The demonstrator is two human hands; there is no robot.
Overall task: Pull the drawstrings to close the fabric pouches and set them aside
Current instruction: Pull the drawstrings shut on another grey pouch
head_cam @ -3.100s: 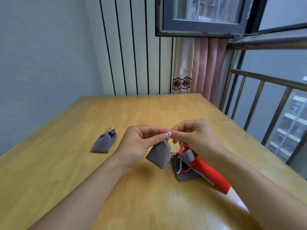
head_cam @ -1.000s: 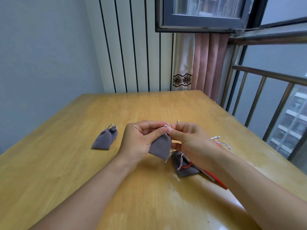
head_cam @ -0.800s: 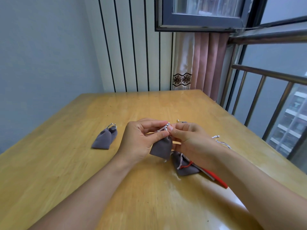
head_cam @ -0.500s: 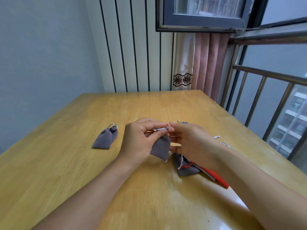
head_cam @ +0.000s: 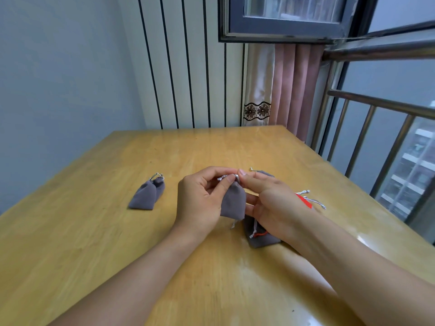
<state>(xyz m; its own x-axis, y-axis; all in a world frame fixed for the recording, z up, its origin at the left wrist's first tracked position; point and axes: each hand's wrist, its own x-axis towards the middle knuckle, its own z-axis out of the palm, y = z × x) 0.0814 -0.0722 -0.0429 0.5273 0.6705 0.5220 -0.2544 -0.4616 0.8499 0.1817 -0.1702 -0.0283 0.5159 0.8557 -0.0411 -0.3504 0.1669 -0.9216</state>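
A small grey fabric pouch (head_cam: pixel 233 203) hangs just above the wooden table (head_cam: pixel 94 231), held between both hands. My left hand (head_cam: pixel 200 198) pinches its gathered neck and silver drawstring with thumb and forefinger. My right hand (head_cam: pixel 270 203) pinches the string at the same spot from the other side. Two closed grey pouches (head_cam: pixel 147 194) lie together on the table to the left. Under my right wrist lies another grey pouch (head_cam: pixel 259 234) with a white and red cord.
A red pouch or cloth (head_cam: pixel 303 201) and loose silver drawstrings (head_cam: pixel 315 201) show behind my right hand. Another pouch tip (head_cam: pixel 264 172) peeks out beyond my fingers. A metal railing (head_cam: pixel 376 137) runs along the table's right side; a striped wall stands behind.
Both hands have kept the pouch pinched at its neck and dropped slightly toward the table since three seconds ago; the fingers shifted a little on the drawstring. The pouches on the left have not moved.
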